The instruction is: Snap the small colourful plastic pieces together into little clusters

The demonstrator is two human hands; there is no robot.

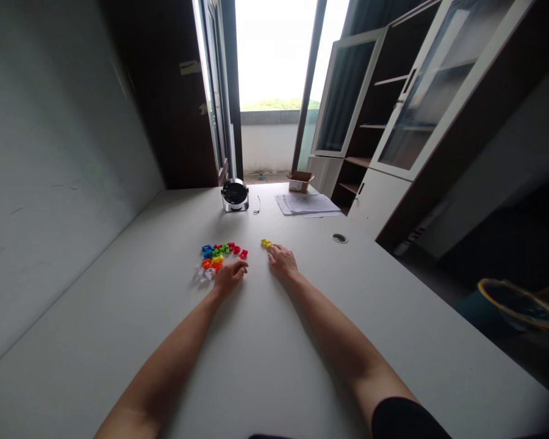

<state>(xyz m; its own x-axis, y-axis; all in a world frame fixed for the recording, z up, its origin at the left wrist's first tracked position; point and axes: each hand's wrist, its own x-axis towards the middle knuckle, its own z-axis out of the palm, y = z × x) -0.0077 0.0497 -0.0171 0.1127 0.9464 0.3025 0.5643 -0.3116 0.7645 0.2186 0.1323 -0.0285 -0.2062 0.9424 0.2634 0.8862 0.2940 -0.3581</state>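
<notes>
Small plastic pieces lie in a loose group left of centre on the white table: blue pieces (207, 250), green pieces (218, 252), red pieces (243, 253), orange pieces (207, 264), a yellow piece (218, 259) and whitish pieces (209, 275). At the group's right edge is my left hand (230, 275), fingers apart and bent to the right, nothing visible in them. Further right, a few yellow pieces (265, 242) sit together. My right hand (282, 260) is palm down beside them, its fingers spread and its fingertips touching or very near the closest one.
A round black device on a metal stand (235, 195) stands at the table's back, near a short dark cord (257, 205). Papers (311, 204) and an open cardboard box (299, 182) lie back right. A cable hole (339, 238) is near the right edge. A wall borders the left.
</notes>
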